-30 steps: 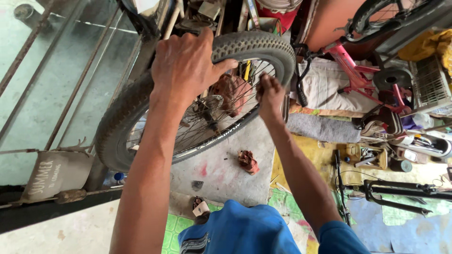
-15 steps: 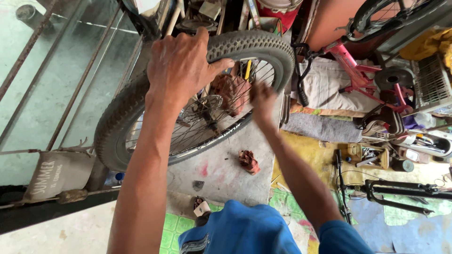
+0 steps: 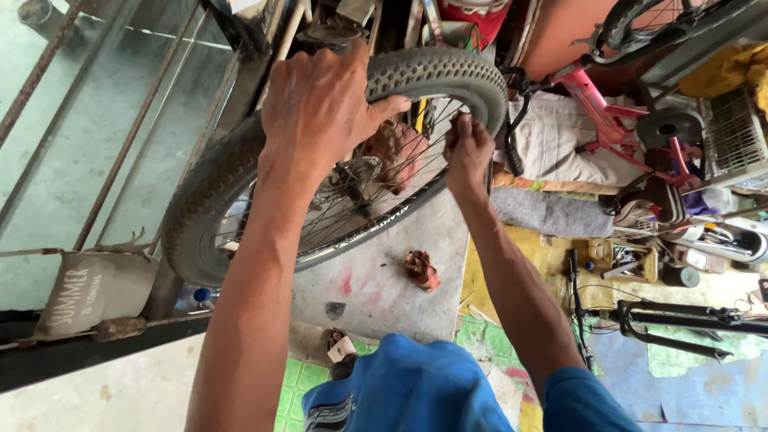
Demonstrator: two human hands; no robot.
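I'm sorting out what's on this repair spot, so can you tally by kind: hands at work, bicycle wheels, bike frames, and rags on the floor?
Hands: 2, left hand and right hand
Bicycle wheels: 2, spoked wheel and wheel at top right
Bike frames: 1, pink frame
Rags: 1, red rag
Total: 6

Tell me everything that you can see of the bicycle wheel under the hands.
The bicycle wheel has a grey, dusty knobby tyre, a dark rim and thin metal spokes meeting at a hub. It is tilted, above the concrete floor. The left hand grips the tyre from above; the right hand pinches at the spokes near the rim.
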